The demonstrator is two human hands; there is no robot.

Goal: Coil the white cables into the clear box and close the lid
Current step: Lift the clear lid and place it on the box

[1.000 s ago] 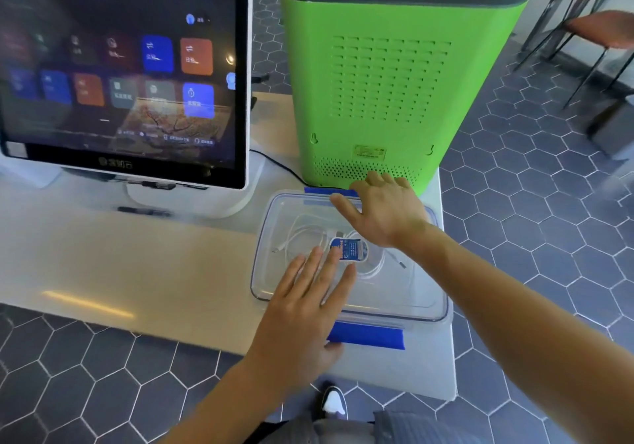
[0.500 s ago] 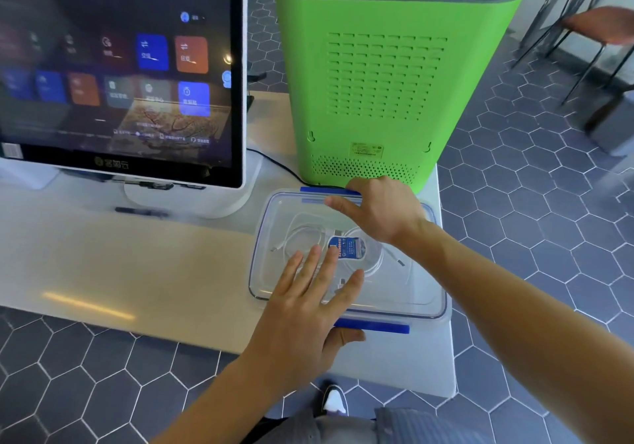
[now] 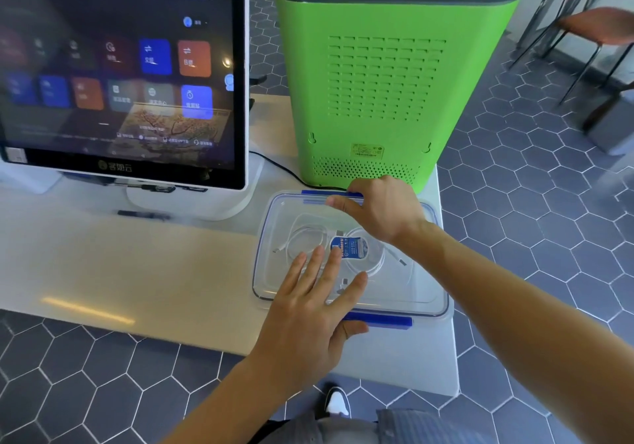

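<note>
The clear box (image 3: pixel 271 285) sits on the white table near its right end, with its clear lid (image 3: pixel 404 289) lying on top. White cables (image 3: pixel 305 237) lie coiled inside, seen through the lid beside a blue label (image 3: pixel 353 248). My left hand (image 3: pixel 308 313) rests flat on the lid's near half, fingers spread, thumb beside the near blue latch (image 3: pixel 380 321). At the far edge, my right hand (image 3: pixel 380 206) has its fingers curled over the far blue latch (image 3: pixel 322 193).
A tall green appliance (image 3: pixel 384 83) stands right behind the box. A touchscreen monitor (image 3: pixel 120 76) on a white stand fills the left of the white table (image 3: pixel 120 272). A black cord (image 3: pixel 284 169) runs between them. Chairs (image 3: pixel 597 24) stand at far right on the tiled floor.
The near blue latch has gone from sticking out to folded flat against the box. My right hand has slid back to the far edge and curled over the far latch.
</note>
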